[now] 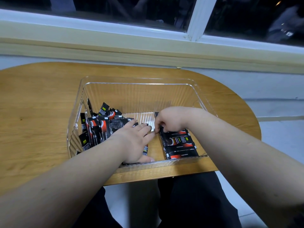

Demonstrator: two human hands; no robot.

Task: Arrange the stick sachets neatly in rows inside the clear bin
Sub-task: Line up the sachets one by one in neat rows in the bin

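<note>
Dark trousers (197, 203) fill the bottom of my remote view, nearer than the clear bin (131, 89). Under the bin is a wooden table (41, 112), whose near edge runs just in front of the bin. Against the bin's left wall I see a loose pile (102, 127) of black-and-red stick sachets, some standing on end. Along its right wall lies a flat row (179, 143) of sachets. Near the bin's middle, the left hand (134, 140) rests flat on a few sachets, fingers straight. The right hand (171, 119), fingers curled, pinches a held sachet (156, 114) at the row's far end.
</note>
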